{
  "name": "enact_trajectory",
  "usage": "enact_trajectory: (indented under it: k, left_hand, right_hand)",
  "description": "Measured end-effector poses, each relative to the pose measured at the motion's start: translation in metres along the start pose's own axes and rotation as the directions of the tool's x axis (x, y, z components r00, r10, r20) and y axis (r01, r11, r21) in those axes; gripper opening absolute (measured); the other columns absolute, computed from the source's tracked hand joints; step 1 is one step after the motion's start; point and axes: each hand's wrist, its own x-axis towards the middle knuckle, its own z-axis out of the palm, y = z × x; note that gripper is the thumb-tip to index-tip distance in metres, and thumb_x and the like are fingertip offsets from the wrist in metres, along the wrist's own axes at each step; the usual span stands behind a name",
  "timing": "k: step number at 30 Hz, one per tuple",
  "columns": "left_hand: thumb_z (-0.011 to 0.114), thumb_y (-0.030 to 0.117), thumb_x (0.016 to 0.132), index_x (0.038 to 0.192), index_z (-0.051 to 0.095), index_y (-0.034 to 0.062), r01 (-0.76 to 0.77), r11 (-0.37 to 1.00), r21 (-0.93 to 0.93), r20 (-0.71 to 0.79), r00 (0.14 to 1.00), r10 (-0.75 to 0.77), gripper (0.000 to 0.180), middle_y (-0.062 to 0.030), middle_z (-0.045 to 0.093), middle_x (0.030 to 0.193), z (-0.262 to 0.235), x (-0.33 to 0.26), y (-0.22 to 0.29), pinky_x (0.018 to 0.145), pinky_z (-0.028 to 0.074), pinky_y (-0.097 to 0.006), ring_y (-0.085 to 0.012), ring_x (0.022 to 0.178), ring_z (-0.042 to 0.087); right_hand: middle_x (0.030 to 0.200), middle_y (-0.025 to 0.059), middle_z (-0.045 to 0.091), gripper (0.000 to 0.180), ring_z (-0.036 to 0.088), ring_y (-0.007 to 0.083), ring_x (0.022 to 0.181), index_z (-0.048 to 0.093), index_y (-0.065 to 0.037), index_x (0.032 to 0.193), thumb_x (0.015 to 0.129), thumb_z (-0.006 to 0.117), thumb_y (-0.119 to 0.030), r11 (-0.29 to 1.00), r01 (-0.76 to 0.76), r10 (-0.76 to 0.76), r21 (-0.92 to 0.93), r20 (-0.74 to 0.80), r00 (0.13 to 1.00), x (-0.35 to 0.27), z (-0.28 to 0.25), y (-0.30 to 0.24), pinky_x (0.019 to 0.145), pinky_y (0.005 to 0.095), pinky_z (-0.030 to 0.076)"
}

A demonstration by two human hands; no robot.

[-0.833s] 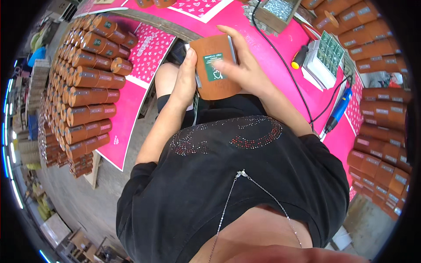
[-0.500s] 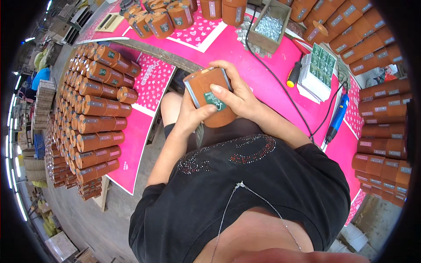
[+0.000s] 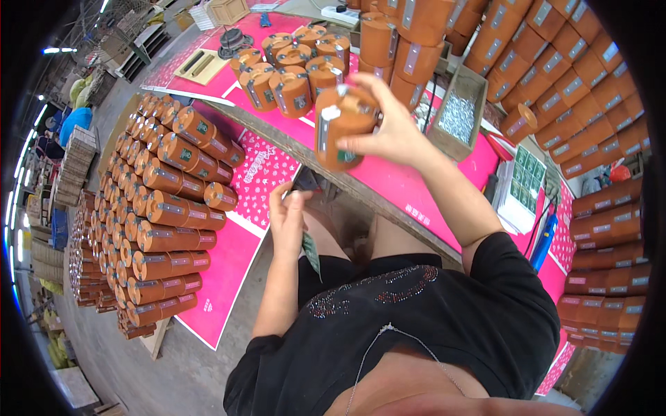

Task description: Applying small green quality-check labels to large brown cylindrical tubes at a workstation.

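Above the bench edge [image 3: 326, 162], in our right hand [image 3: 397, 130]: one brown cylinder [image 3: 331, 142], clasped between thumb and fingers. We judge it stiff, fairly light, perhaps slippery; best held round its side wall, clear of the lid end. Left hand [image 3: 286, 220]: fingers partly curled, contents we cannot tell; green strip [image 3: 311, 256] just below. Beyond: similar cylinders [image 3: 290, 90], standing grouped on pink covering [image 3: 388, 186].

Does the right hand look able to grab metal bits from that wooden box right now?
Probably not: the right hand is gripping a brown cylinder. Otherwise, the wooden box seems near enough, and its metal bits lie uncovered.
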Motion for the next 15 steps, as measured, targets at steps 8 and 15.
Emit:
enact_trajectory:
  k: [8, 15]
  left_hand:
    - [0.043, 0.029, 0.088, 0.104, 0.044, 0.0055, 0.098, 0.976, -0.196, -0.113, 0.986, -0.121, 0.028, -0.0112, 0.057, 0.078, -0.027, 0.010, -0.016, 0.037, 0.030, -0.016, -0.0038, 0.039, 0.035]
    - [0.039, 0.026, 0.090, 0.104, 0.044, 0.0039, 0.120, 0.940, -0.320, -0.066, 0.987, -0.149, 0.027, -0.0101, 0.054, 0.073, -0.006, 0.026, -0.013, 0.037, 0.032, -0.017, -0.0042, 0.038, 0.033]
  right_hand:
    - [0.117, 0.0215, 0.035, 0.089, 0.038, 0.0339, 0.112, 0.026, -0.004, 0.125, 0.054, 0.077, -0.019, 0.968, -0.072, 0.053, -0.240, -0.082, 0.995, 0.058, 0.057, 0.063, 0.094, 0.0375, 0.034]
    - [0.120, 0.0210, 0.029, 0.098, 0.031, 0.0341, 0.116, 0.017, -0.005, 0.129, 0.055, 0.078, -0.026, 0.968, -0.160, 0.125, -0.195, -0.183, 0.975, 0.070, 0.079, 0.105, 0.096, 0.0398, 0.031]
